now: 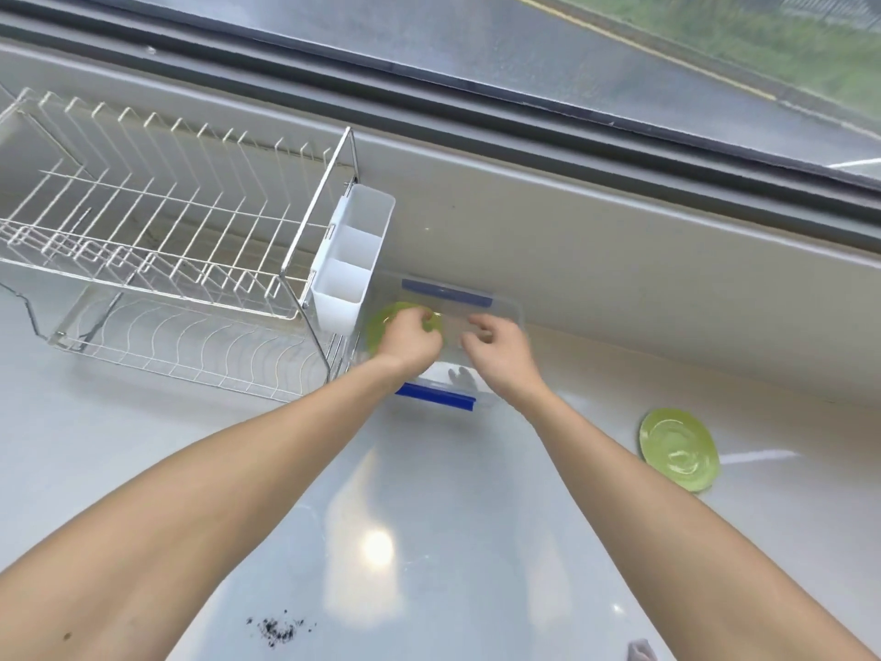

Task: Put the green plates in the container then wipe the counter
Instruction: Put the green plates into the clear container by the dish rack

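A clear plastic container (505,310) with blue clip handles stands on the white counter against the back wall. My left hand (412,338) grips a green plate (381,326) at the container's left end; the plate looks to be inside it, partly hidden by my fingers. Over the container's middle, my right hand (498,353) hovers with fingers curled and apart, holding nothing. A second green plate (679,448) lies flat on the counter to the right, well apart from both hands.
A white wire dish rack (157,240) with a white plastic cutlery holder (353,260) stands just left of the container. Dark crumbs (279,629) lie on the counter near the front. A window runs along the back wall. A small pale object (641,651) shows at the bottom edge.
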